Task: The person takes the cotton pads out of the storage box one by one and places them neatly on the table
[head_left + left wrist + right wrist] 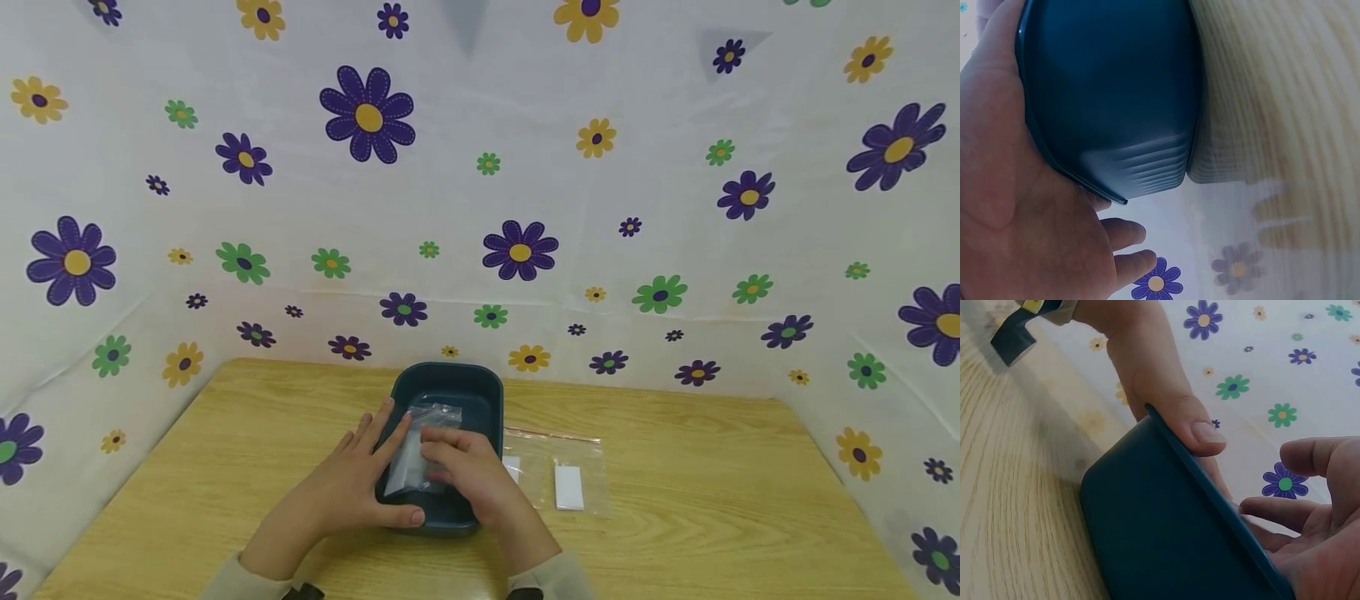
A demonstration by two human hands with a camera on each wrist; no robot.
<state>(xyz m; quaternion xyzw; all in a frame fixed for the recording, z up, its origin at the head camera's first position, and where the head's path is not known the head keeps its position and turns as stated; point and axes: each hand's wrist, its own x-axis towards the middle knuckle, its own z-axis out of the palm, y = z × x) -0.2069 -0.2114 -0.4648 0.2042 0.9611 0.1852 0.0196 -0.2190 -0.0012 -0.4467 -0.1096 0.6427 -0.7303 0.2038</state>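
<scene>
A dark teal rectangular tub [483,392] stands on the table. Inside it lies a clear plastic bag [408,467] with pale, indistinct contents. My left hand [341,492] spreads across the tub's left side, its fairly straight fingers resting along the rim and the thumb at the near end. In the left wrist view, the palm lies against the tub's edge. My right hand [480,475] reaches over the right rim, its loosely bent fingers above the bag. Thumb and fingers look apart in the right wrist view, where the bag is hidden behind the tub's wall.
Right of the tub, clear plastic packaging with a red zip line [555,435] lies flat on the table, holding a white rectangular piece [568,487]. Another white piece [512,468] shows beside the tub. Flower-printed cloth [420,200] encloses the wooden table [712,500] at the back and sides.
</scene>
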